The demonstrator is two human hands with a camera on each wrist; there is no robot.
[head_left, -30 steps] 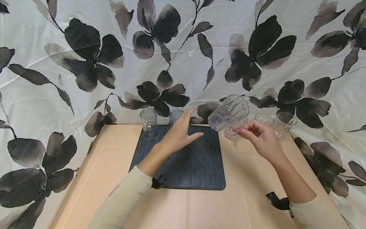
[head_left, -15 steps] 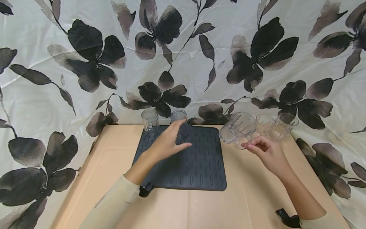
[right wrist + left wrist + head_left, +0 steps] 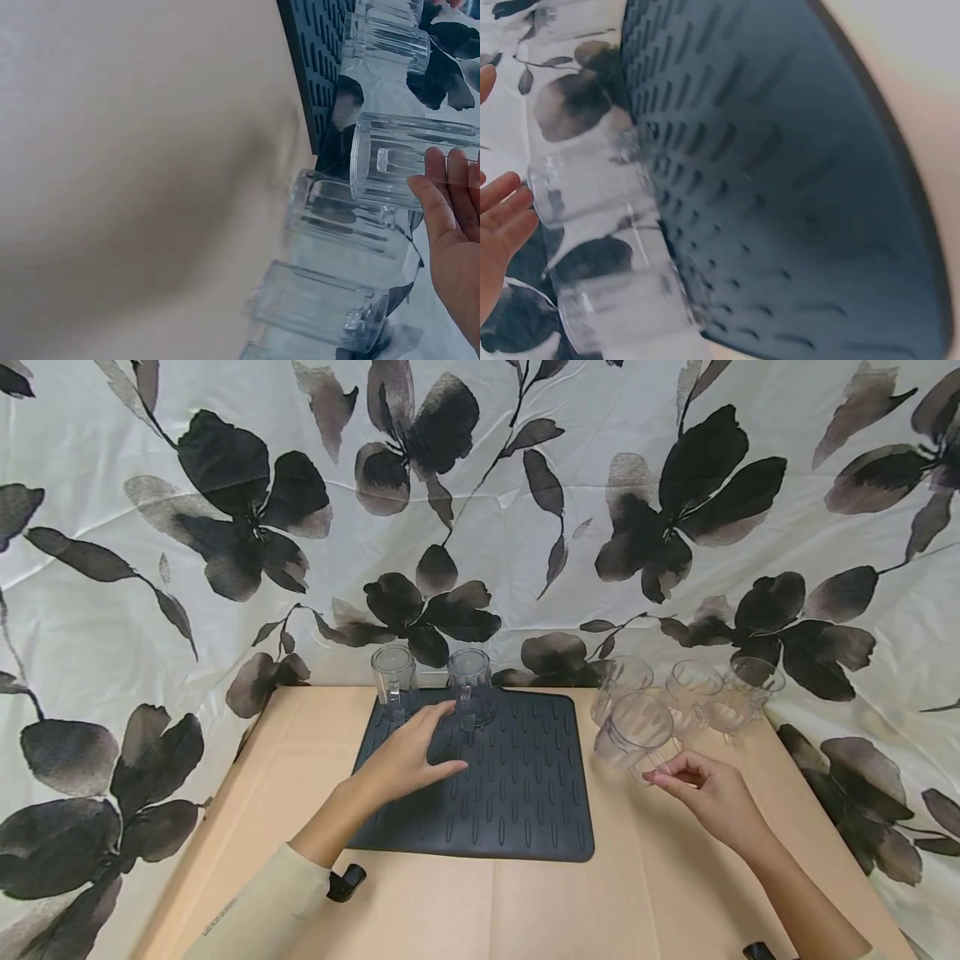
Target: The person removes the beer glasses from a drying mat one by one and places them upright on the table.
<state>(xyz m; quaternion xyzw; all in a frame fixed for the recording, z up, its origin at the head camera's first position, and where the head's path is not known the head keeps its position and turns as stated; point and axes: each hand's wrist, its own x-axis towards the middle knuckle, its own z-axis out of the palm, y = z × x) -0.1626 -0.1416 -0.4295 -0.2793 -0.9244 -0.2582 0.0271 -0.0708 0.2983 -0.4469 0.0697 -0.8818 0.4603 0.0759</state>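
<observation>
With its thumb and fingertips, my right hand (image 3: 708, 797) pinches the handle of a clear mug (image 3: 630, 735). This mug is tilted, held right of the dark mat, in front of other mugs. The right wrist view shows the same mug (image 3: 375, 161) at my right hand (image 3: 454, 225). My left hand (image 3: 401, 756) hovers over the mat's left part, fingers extended and thumb apart, holding nothing. Just beyond it, two clear mugs (image 3: 471, 693) stand at the mat's back edge. The left wrist view shows part of my left hand (image 3: 502, 232) at its edge.
A dark ribbed drying mat (image 3: 510, 802) lies on the light tabletop (image 3: 450, 910). Right of the mat, three clear mugs (image 3: 693, 681) stand near the table's back edge, partly overlapping in view. A white floral curtain (image 3: 525, 610) hangs behind the table.
My right hand has lowered the mug and brought it closer and to the right; it is less tipped sideways. My left hand has drawn back left and down, uncovering the second mug on the mat.
</observation>
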